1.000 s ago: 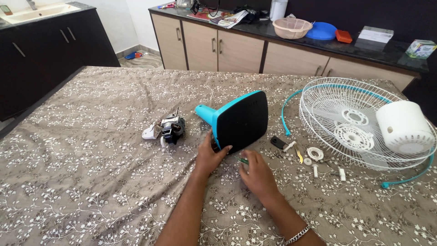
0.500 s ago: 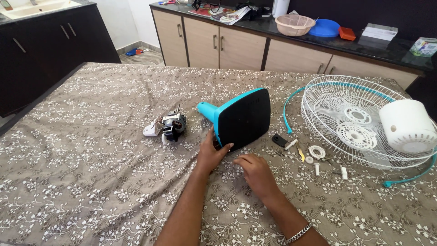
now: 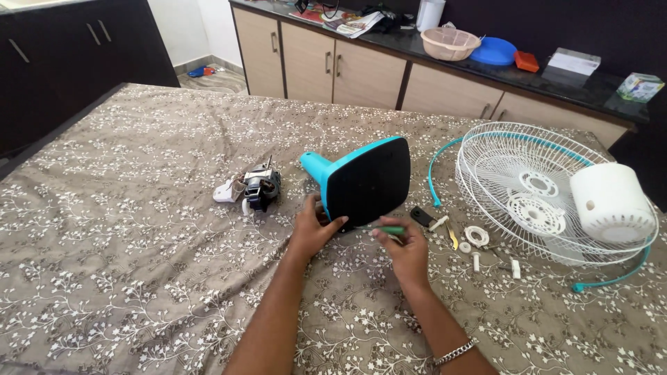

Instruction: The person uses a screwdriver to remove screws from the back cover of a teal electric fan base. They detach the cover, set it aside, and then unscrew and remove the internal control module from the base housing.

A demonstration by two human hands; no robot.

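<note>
A teal fan base with a black underside [image 3: 365,180] stands tilted on its edge on the patterned tablecloth. My left hand [image 3: 313,229] grips its lower left edge and holds it up. My right hand [image 3: 404,251] is just right of that, closed on a small green-handled screwdriver [image 3: 389,230] whose handle points left toward the base's bottom edge. A small fan motor with a white plug [image 3: 253,187] lies to the left of the base.
A white wire fan guard with a teal rim [image 3: 535,187] lies at the right with a white cylindrical motor cover [image 3: 611,203] on it. Small white parts, a black piece and screws [image 3: 465,236] are scattered between. Cabinets and a cluttered counter [image 3: 486,48] stand behind.
My right hand has lifted off the cloth with the green screwdriver and moved up toward the base's lower edge. The left hand has stayed on the base.
</note>
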